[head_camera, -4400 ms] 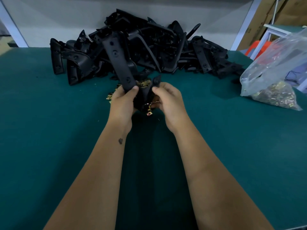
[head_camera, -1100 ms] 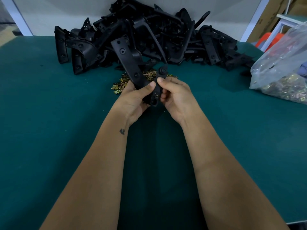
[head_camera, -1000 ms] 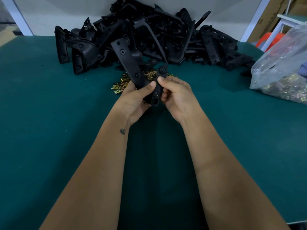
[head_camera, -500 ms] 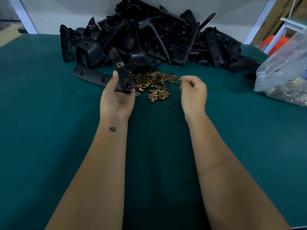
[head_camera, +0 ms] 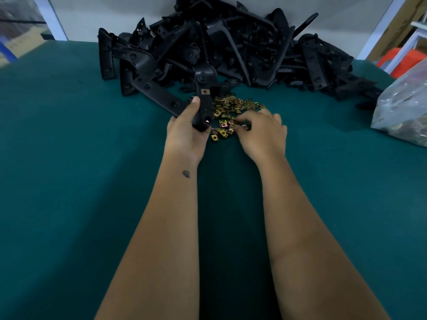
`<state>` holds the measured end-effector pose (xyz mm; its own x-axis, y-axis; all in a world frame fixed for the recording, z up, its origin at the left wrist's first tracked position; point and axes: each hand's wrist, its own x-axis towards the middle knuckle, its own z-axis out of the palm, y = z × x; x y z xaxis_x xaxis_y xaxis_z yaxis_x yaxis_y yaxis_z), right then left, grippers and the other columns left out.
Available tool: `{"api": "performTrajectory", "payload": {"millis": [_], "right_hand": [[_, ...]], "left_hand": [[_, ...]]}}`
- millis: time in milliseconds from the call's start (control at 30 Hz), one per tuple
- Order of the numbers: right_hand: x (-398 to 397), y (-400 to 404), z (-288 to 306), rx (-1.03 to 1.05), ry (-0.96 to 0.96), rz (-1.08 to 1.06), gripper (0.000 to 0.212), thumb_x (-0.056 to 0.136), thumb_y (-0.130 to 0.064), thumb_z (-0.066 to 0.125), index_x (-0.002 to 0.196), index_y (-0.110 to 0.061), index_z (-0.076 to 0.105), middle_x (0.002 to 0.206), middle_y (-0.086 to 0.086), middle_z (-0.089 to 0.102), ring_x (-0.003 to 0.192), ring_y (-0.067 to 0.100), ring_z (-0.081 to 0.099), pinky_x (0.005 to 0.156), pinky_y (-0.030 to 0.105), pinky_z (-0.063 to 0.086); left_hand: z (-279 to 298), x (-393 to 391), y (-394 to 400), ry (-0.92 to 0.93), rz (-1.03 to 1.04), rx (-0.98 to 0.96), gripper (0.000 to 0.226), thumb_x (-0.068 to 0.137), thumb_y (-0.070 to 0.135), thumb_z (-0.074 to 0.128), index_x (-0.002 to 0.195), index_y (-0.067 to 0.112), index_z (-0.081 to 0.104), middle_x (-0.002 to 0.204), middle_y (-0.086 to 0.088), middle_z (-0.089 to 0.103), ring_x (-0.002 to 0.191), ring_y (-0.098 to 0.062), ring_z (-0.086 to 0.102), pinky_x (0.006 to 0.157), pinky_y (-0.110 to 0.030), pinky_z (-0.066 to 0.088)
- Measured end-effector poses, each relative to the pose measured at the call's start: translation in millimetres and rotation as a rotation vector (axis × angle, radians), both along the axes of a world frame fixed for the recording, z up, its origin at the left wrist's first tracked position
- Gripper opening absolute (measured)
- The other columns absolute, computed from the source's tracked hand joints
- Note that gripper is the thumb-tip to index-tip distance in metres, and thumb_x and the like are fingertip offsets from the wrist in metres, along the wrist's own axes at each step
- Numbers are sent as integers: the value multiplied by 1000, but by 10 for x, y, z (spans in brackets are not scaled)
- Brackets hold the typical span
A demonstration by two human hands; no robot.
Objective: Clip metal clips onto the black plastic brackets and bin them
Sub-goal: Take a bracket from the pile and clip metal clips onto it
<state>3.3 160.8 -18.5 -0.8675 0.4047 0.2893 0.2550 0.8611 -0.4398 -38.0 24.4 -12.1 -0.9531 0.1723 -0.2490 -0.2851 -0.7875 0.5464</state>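
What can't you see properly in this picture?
- Right hand: its fingertips curl down over the loose metal clips, so whether it pinches one is hidden.
- Plastic bag: cut off by the right edge, contents blurry.
- Bracket pile: top cut off by the upper edge.
- No bin in view.

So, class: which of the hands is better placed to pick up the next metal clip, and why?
The right hand: its fingers already rest on the loose clips on the table. The left hand is occupied gripping the bracket, which already carries one clip near its top.
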Motion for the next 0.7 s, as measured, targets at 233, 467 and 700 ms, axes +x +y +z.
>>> {"api": "performTrajectory", "payload": {"millis": [233,467,700], "right_hand": [[24,-3,-15,12,0,88,35,93,-20,51,118,-37,68,123,-5,55,116,23,40,86,30,22],[67,-15,23,10,55,29,22,92,-19,58,107,-29,70,116,-2,59,113,23,47,92,32,31],[78,-203,55,6,141,223,19,82,-19,65,95,-26,75,99,-7,52,109,21,44,91,27,26]], "left_hand": [[4,-26,-34,3,-68,-14,7,95,12,63,88,11,62,73,-1,68,63,-12,60,55,-23,47],[32,-48,-118,-61,-25,42,5,95,16,64,91,14,62,97,-3,63,80,-16,50,66,-24,42],[42,-44,-117,-44,1,5,5,97,18,62,94,14,62,96,-3,64,78,-16,53,64,-24,43]]}}
